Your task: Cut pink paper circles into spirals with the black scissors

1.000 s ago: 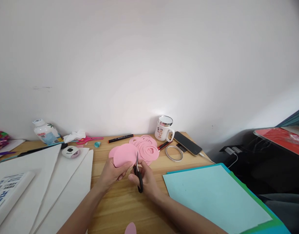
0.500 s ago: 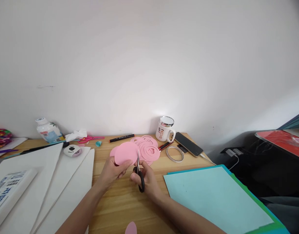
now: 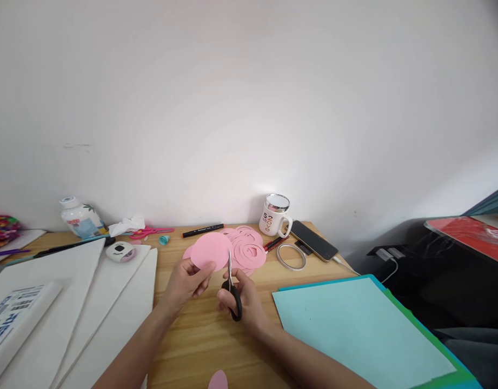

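Observation:
My left hand (image 3: 191,280) pinches the lower edge of a round pink paper disc (image 3: 210,250) between thumb and fingers. In my right hand (image 3: 244,300) are black-handled scissors (image 3: 234,298), their blades pointing up and away from me at the disc's right edge. Whether the blades bite into the paper is hard to make out. Behind the disc lies a pile of pink paper spirals (image 3: 251,254) on the wooden table (image 3: 216,340). A small pink paper piece (image 3: 218,380) rests at the near edge of the view.
White sheets (image 3: 123,308) and a boxed pack (image 3: 21,319) cover the left side. A black marker (image 3: 203,230), a mug (image 3: 275,216), a tape roll (image 3: 291,257) and a phone (image 3: 314,240) lie toward the wall. Light blue paper (image 3: 354,329) is at right.
The pink disc has turned and tilted slightly in my left hand, which has shifted a little to the left. My right hand with the scissors stays almost in place.

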`<state>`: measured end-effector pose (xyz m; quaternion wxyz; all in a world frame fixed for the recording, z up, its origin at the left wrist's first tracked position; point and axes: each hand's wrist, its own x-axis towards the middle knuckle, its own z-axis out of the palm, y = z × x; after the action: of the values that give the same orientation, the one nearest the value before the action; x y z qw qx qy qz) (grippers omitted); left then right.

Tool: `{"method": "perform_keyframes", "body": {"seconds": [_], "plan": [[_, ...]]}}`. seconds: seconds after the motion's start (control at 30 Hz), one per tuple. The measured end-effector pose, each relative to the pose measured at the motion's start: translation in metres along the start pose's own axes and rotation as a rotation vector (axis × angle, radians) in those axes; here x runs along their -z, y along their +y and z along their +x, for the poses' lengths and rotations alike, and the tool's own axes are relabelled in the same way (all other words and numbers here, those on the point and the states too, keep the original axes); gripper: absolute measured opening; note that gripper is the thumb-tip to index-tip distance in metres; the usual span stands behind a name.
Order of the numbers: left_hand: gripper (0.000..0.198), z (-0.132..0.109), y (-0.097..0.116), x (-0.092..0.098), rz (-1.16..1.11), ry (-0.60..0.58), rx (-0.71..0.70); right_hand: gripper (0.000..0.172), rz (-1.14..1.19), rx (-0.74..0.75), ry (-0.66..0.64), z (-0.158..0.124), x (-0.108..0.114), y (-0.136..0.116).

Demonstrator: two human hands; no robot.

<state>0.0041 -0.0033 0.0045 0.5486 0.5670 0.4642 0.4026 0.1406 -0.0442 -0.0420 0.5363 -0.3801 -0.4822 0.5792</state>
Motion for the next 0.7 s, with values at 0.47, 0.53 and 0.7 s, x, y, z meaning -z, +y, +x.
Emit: {"method": "perform_keyframes", "body": {"seconds": [0.47, 0.53, 0.7], "plan": [[0.038, 0.0007, -0.0043, -0.001, 0.018, 0.026, 0.036, 0.05, 0.031, 0.021, -0.014, 0.0018, 0.0023, -0.0018], [0.038, 0.0004, -0.0019, -0.0017, 0.017, 0.021, 0.034, 0.049, 0.036, 0.019, -0.018, 0.0017, 0.0023, -0.0014], [0.037, -0.0004, 0.0014, -0.0031, -0.007, 0.021, 0.037, 0.047, 0.028, 0.02, -0.006, 0.0009, 0.0017, -0.0004]]}}
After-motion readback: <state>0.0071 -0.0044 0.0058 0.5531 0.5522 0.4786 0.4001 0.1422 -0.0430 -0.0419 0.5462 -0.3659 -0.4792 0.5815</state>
